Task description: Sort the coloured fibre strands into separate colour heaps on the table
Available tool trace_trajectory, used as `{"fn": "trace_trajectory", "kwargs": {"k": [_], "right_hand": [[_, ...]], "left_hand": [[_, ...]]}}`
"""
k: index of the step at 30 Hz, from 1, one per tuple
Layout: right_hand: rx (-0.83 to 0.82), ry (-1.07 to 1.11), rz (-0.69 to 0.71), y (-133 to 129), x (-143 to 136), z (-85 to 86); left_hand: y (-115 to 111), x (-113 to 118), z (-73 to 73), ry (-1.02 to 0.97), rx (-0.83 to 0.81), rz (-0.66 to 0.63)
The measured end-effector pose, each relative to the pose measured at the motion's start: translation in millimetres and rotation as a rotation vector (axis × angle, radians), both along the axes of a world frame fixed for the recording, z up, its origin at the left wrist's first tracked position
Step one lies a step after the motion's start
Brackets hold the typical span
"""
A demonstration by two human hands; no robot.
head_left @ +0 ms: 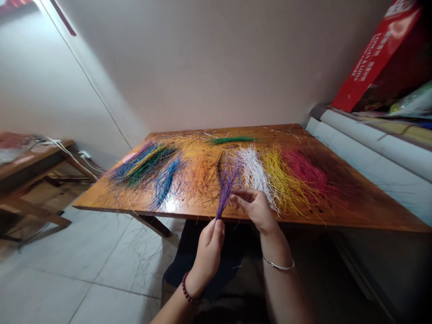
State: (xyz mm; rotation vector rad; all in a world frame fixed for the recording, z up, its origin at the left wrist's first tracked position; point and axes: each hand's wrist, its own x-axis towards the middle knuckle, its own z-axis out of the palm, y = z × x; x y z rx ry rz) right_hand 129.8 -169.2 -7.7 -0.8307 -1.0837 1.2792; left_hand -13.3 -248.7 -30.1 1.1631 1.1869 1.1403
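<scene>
A bundle of thin purple strands fans upward from my left hand, whose fingers are wrapped round its lower end at the table's front edge. My right hand is just right of the bundle, thumb and forefinger close together by the purple strands; whatever lies between those fingertips is too small to make out. Behind and beside my hands, loose piles lie on the wooden table: white strands, yellow strands, pink-red strands, orange strands and blue strands.
Mixed purple, yellow and green strands lie at the table's left, and a green bundle near its back. A red box and white rolls are at the right. Another wooden table stands left, with white cables.
</scene>
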Motion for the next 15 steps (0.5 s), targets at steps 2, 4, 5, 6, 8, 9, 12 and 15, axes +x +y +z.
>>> {"fn": "trace_trajectory", "kwargs": {"k": [2,4,5,6,8,9,12,15], "right_hand": [[0.009,0.019,-0.069,2.3,-1.2,-0.4],[0.019,0.032,-0.110,3.9,-1.5,-1.5],[0.029,0.026,-0.118,4.4,-1.3,-2.1],[0.044,0.008,-0.124,4.7,-0.9,-2.6],[0.091,-0.062,-0.128,5.0,0.4,-3.7],[0.118,-0.097,-0.132,5.1,1.3,-4.3],[0.168,-0.122,-0.170,5.7,5.7,-6.2],[0.157,-0.046,-0.221,6.4,11.9,-6.9]], "left_hand": [[-0.6,1.6,-0.6,0.007,0.008,-0.010],[-0.9,3.2,-0.8,0.008,0.014,-0.019],[-1.0,3.9,-0.7,0.005,0.013,-0.024],[-1.1,4.6,-0.5,0.000,0.010,-0.028],[-1.1,5.6,0.4,-0.015,-0.001,-0.030],[-1.1,6.0,1.0,-0.023,-0.008,-0.029],[-1.4,6.0,3.0,-0.048,-0.038,-0.045],[-1.9,3.6,6.0,-0.071,-0.061,-0.119]]}}
